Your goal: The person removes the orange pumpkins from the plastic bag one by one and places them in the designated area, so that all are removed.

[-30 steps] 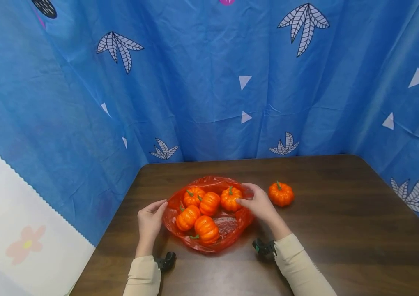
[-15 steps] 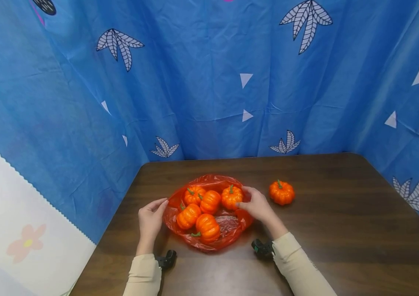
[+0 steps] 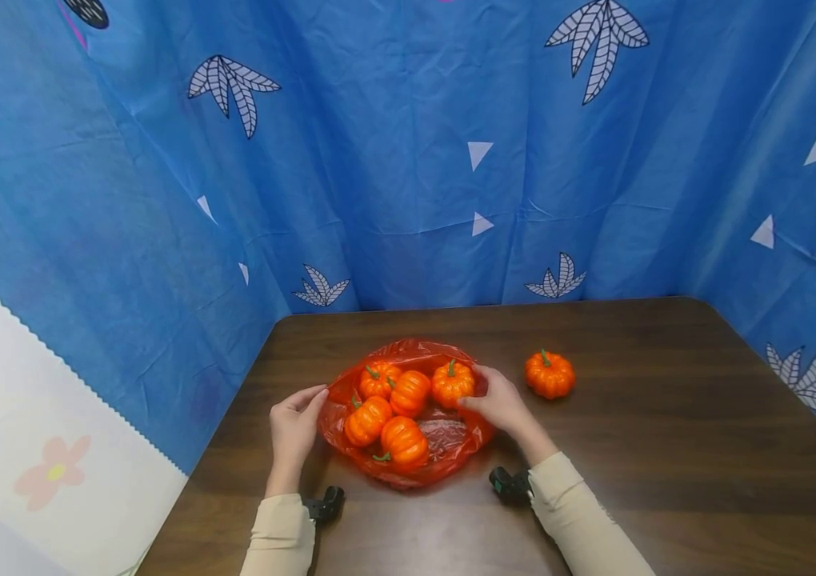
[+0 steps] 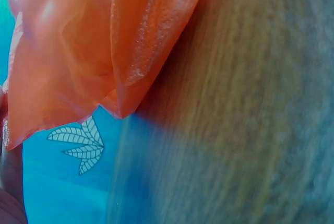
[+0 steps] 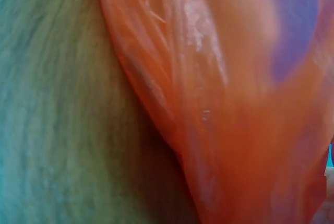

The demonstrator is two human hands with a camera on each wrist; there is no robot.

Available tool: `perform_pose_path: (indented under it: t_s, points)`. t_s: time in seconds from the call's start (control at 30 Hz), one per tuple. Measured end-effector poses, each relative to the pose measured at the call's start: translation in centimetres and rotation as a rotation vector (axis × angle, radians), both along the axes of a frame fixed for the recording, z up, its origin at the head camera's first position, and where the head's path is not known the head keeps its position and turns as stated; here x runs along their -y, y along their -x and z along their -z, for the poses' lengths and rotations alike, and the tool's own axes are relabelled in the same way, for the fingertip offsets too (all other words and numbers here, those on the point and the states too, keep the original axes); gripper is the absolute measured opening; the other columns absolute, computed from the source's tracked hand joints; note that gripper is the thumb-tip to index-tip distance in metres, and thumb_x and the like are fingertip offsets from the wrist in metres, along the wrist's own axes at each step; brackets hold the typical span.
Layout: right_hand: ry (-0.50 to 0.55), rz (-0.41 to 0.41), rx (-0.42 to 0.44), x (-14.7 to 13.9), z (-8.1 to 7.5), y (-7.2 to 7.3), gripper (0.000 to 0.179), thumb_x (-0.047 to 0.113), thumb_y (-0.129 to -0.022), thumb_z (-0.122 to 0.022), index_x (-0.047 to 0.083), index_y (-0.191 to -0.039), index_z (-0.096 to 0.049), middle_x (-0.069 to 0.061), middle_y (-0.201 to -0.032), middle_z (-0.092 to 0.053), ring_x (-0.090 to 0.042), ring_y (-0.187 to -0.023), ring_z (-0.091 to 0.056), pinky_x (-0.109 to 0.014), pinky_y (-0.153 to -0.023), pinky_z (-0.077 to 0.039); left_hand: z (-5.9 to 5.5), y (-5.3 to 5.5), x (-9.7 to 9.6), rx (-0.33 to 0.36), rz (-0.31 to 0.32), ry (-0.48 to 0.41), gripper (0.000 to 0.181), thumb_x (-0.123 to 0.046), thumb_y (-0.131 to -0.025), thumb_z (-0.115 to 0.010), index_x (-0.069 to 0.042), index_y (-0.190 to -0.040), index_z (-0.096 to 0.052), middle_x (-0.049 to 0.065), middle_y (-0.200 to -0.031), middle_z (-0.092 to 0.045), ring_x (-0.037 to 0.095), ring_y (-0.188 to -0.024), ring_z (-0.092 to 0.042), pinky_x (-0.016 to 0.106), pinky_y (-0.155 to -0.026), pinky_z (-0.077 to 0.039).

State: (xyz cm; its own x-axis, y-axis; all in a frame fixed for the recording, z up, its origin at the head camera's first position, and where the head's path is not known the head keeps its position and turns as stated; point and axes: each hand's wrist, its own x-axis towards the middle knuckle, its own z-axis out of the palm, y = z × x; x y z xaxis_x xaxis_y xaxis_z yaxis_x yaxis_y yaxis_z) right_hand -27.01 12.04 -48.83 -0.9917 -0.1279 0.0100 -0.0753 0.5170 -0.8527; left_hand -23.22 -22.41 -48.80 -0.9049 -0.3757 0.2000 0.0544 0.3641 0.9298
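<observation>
A thin red plastic bag (image 3: 444, 434) lies with its mouth spread wide on the brown table, and several small orange pumpkins (image 3: 410, 394) with green stems sit inside. My left hand (image 3: 293, 428) pinches the rim on the left between thumb and fingertips. On the opposite side, my right hand (image 3: 505, 406) holds the rim, its thumb over the inner side, close to the rightmost pumpkin (image 3: 453, 384). In the left wrist view the plastic bag (image 4: 78, 51) hangs in folds from fingers at the left edge. The right wrist view is mostly filled by the bag (image 5: 224, 130).
One more orange pumpkin (image 3: 550, 375) stands on the table (image 3: 667, 448), right of the bag and beyond my right hand. A blue patterned curtain (image 3: 408, 160) borders the table's back and sides. White cloth (image 3: 34, 416) hangs at the left.
My right hand has shifted slightly toward me along the bag's rim, its thumb lower beside the rightmost pumpkin. The left hand keeps its pinch, and the pumpkins stay in place.
</observation>
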Motion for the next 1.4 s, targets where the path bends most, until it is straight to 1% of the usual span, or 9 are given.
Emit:
perform_pose_path:
  t_s: [0.17, 0.37, 0.47, 0.7, 0.73, 0.97, 1.17, 1.4]
  points:
    - [0.004, -0.001, 0.003, 0.09, 0.16, -0.04, 0.075, 0.015, -0.085, -0.079, -0.005, -0.147, -0.042, -0.026, -0.146, -0.05, -0.041, -0.13, -0.053, -0.057, -0.111, -0.043, 0.0, -0.06, 0.01, 0.007, 0.003, -0.004, 0.027, -0.03, -0.093, -0.072, -0.009, -0.109, -0.078, 0.013, -0.112, -0.076, 0.029, -0.101, -0.072, 0.029, -0.083, -0.061]
    - [-0.028, -0.003, 0.011, 0.16, 0.36, -0.07, 0.076, 0.017, -0.084, -0.079, -0.004, -0.147, -0.042, -0.026, -0.149, -0.048, -0.044, -0.135, -0.048, -0.059, -0.114, -0.039, -0.02, -0.03, -0.03, -0.005, -0.002, -0.005, 0.026, -0.028, -0.093, -0.073, -0.008, -0.108, -0.078, 0.013, -0.11, -0.076, 0.028, -0.098, -0.073, 0.027, -0.081, -0.061]
    - [-0.049, -0.005, 0.016, 0.25, 0.48, -0.04, 0.076, 0.019, -0.085, -0.079, -0.004, -0.147, -0.042, -0.027, -0.15, -0.047, -0.045, -0.136, -0.047, -0.06, -0.114, -0.039, -0.06, -0.02, -0.05, -0.006, -0.004, -0.005, 0.026, -0.028, -0.093, -0.073, -0.008, -0.108, -0.078, 0.013, -0.11, -0.076, 0.027, -0.098, -0.073, 0.026, -0.08, -0.061]
    - [-0.053, 0.001, 0.03, 0.38, 0.63, 0.07, 0.079, 0.019, -0.085, -0.079, -0.003, -0.149, -0.039, -0.027, -0.152, -0.043, -0.045, -0.138, -0.044, -0.061, -0.115, -0.036, -0.31, -0.04, -0.08, -0.001, -0.003, -0.008, 0.025, -0.028, -0.093, -0.073, -0.009, -0.108, -0.078, 0.013, -0.111, -0.076, 0.028, -0.098, -0.073, 0.028, -0.08, -0.061]
    - [-0.059, -0.001, 0.025, 0.39, 0.66, 0.08, 0.08, 0.02, -0.085, -0.08, -0.003, -0.149, -0.039, -0.027, -0.152, -0.043, -0.046, -0.138, -0.044, -0.061, -0.115, -0.036, -0.35, -0.05, -0.09, 0.002, -0.004, -0.007, 0.026, -0.028, -0.093, -0.073, -0.009, -0.108, -0.078, 0.013, -0.111, -0.076, 0.028, -0.098, -0.073, 0.028, -0.08, -0.061]
    - [-0.04, 0.009, 0.059, 0.36, 0.87, 0.0, 0.078, 0.02, -0.085, -0.08, 0.002, -0.15, -0.04, -0.023, -0.152, -0.046, -0.042, -0.135, -0.048, -0.061, -0.112, -0.041, -0.43, -0.16, -0.14, 0.011, -0.005, -0.01, 0.027, -0.03, -0.093, -0.073, -0.009, -0.109, -0.078, 0.014, -0.112, -0.076, 0.029, -0.098, -0.073, 0.028, -0.079, -0.061]
    - [-0.045, 0.012, 0.041, 0.35, 1.0, 0.04, 0.077, 0.02, -0.084, -0.08, 0.002, -0.148, -0.042, -0.023, -0.149, -0.049, -0.041, -0.132, -0.051, -0.06, -0.11, -0.043, -0.36, -0.12, -0.16, 0.01, -0.008, -0.01, 0.028, -0.03, -0.093, -0.073, -0.009, -0.109, -0.078, 0.014, -0.111, -0.076, 0.029, -0.098, -0.073, 0.028, -0.08, -0.061]
    - [-0.049, 0.023, 0.035, 0.31, 0.99, -0.03, 0.076, 0.021, -0.083, -0.081, 0.003, -0.146, -0.044, -0.022, -0.147, -0.051, -0.04, -0.131, -0.052, -0.059, -0.11, -0.043, -0.27, -0.04, -0.14, 0.002, -0.012, 0.003, 0.028, -0.03, -0.093, -0.073, -0.008, -0.109, -0.078, 0.014, -0.11, -0.076, 0.029, -0.098, -0.073, 0.028, -0.081, -0.061]
